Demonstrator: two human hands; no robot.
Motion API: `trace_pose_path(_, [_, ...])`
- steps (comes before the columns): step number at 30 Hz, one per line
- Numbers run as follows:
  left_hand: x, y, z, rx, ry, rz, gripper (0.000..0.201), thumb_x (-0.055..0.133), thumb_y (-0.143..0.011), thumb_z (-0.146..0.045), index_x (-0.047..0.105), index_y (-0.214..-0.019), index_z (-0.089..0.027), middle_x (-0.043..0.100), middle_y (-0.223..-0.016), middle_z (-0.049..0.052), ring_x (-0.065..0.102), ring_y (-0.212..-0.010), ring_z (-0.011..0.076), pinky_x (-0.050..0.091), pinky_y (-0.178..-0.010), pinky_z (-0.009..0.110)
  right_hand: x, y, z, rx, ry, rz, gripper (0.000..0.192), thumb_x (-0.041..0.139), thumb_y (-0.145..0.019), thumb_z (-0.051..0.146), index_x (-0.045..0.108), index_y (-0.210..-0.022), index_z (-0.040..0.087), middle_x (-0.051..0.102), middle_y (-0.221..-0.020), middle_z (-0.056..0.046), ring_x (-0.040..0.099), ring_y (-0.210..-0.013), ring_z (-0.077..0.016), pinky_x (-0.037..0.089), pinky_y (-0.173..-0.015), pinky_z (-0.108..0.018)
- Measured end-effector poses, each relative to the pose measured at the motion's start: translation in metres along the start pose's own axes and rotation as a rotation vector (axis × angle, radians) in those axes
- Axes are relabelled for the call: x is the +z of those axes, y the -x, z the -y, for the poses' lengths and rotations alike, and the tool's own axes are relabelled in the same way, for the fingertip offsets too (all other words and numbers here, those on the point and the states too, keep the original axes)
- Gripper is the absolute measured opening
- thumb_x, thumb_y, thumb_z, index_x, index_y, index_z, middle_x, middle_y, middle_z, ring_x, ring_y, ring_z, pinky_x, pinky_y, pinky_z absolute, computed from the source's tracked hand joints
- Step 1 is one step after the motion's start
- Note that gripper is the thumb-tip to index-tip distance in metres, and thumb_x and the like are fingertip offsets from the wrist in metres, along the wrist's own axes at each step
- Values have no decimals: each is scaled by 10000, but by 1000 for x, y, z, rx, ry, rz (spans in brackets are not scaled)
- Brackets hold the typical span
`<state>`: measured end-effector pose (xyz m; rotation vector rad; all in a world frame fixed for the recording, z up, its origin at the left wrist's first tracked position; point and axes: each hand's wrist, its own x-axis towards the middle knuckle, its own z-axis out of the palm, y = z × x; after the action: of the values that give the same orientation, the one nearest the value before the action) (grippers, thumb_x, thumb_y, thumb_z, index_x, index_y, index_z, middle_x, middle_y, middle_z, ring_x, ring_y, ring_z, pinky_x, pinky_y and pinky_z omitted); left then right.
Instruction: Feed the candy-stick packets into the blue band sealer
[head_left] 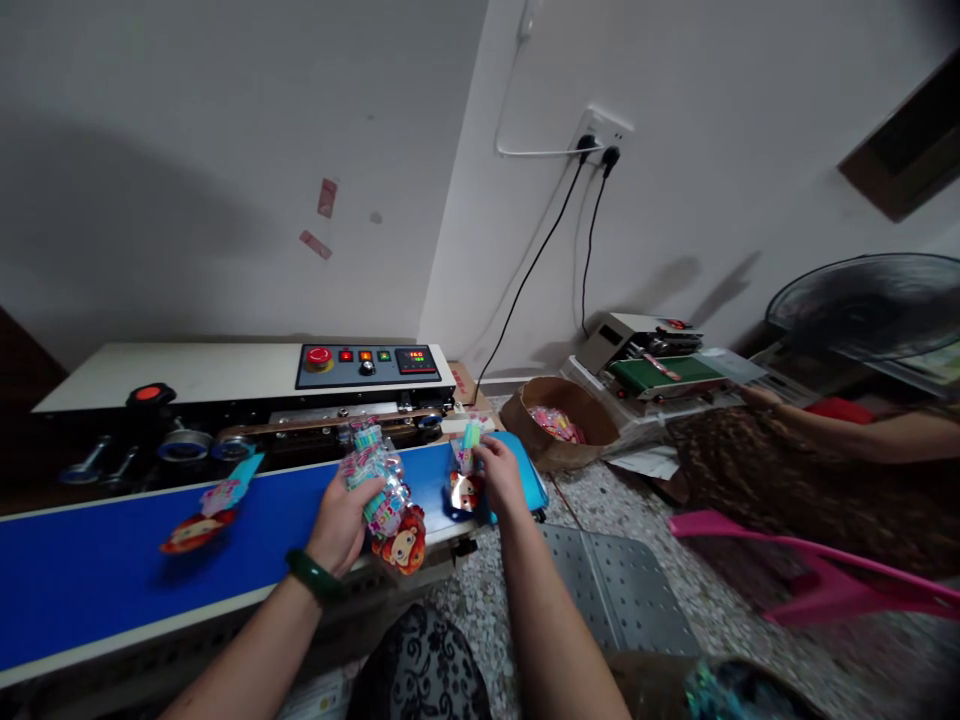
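My left hand [343,528] is closed around a stack of clear plastic packets [384,490], each showing a cartoon figure with red hair. In my right hand [498,474] a single packet [465,470] of the same kind is pinched near its top, just over the right end of the blue conveyor belt [300,510]. Another packet [212,510] lies on the belt farther left, blurred. Behind the belt stands the band sealing machine [187,375], with its control panel [367,366] lit.
A round cardboard container [525,440] holds pink packets. To the right, a second sealer [649,350] has a green belt, and a person's arm [855,435] reaches towards it. A pink plastic chair [810,560], a fan [862,300] and plugged-in cables [544,240] are nearby.
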<state>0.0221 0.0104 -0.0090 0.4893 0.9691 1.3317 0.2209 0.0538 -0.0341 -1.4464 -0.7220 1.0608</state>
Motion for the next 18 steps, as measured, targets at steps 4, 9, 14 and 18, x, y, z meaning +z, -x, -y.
trace_pose_path(4, [-2, 0, -1, -6, 1, -1, 485, 688, -552, -149, 560, -1020, -146, 674, -851, 69, 630, -756, 218, 495, -700, 366, 5, -18, 4, 114, 119, 156, 114, 633, -482, 182, 549, -557, 159, 515, -470, 29, 451, -403, -107, 352, -413, -227])
trace_pose_path(9, [2, 1, -2, -26, 10, 23, 412, 689, -555, -146, 578, -952, -129, 677, -807, 61, 633, -728, 211, 497, -714, 368, 22, -22, 7, 80, 157, 190, 173, 683, -491, 235, 531, -501, 152, 506, -455, 17, 439, -405, -100, 337, -408, -221])
trace_pose_path(14, [8, 4, 0, -68, 13, 93, 425, 696, -541, -135, 579, -950, -119, 685, -843, 82, 636, -777, 237, 488, -751, 384, 32, 20, 9, -36, 48, 331, 321, 628, -635, 411, 621, -834, 159, 634, -780, -45, 577, -707, -165, 447, -574, -242])
trace_pose_path(18, [8, 6, 5, -99, -24, 129, 388, 691, -553, -135, 587, -925, -109, 688, -823, 85, 636, -780, 237, 487, -752, 369, 39, 57, 5, 2, -85, 558, 293, 683, -616, 343, 635, -846, 167, 633, -769, -15, 571, -704, -154, 448, -623, -247])
